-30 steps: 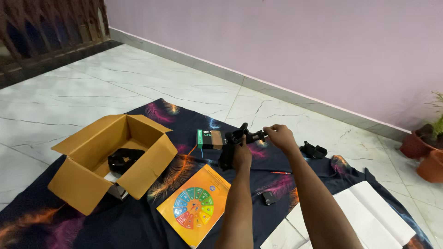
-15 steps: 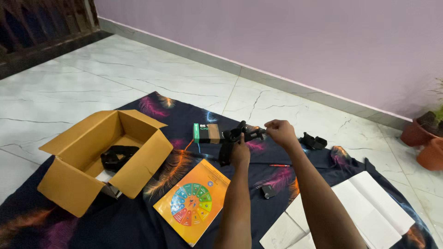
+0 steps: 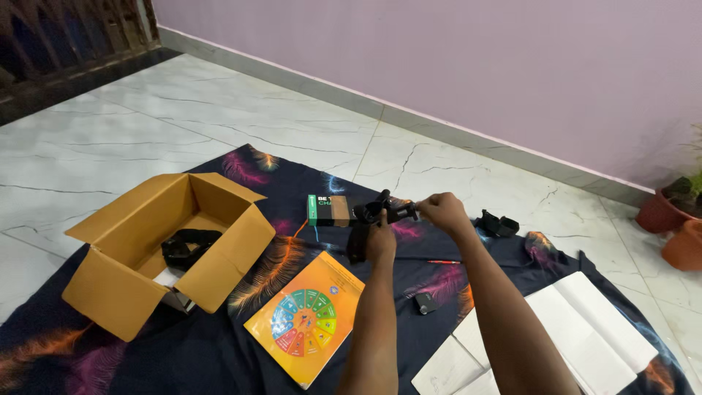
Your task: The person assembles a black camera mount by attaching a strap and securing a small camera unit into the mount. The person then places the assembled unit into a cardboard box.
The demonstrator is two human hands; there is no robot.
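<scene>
Near the centre of the frame I held a black clamp-like mount (image 3: 368, 228), a jointed piece with a short arm running right from a round knuckle and a darker body hanging below. My left hand (image 3: 381, 242) was wrapped around that lower body, fingers closed on it. My right hand (image 3: 442, 212) pinched the small end of the arm, fingertips drawn tight together on it. The mount was lifted above the dark feather-print cloth (image 3: 219, 344) that covered the marble floor (image 3: 110, 139).

Just behind the mount lay a small green and brown box (image 3: 328, 210). At the left sat an open cardboard box (image 3: 117, 289) with a black strap (image 3: 186, 246) inside. Below my hands lay an orange booklet (image 3: 307, 320) with a colour wheel. A thin red pen (image 3: 444, 262) and a small black block (image 3: 425, 303) lay between my forearms, partly hidden. Right of my right hand sat another black part (image 3: 498, 224), and white paper sheets (image 3: 578, 336) filled the lower right.
</scene>
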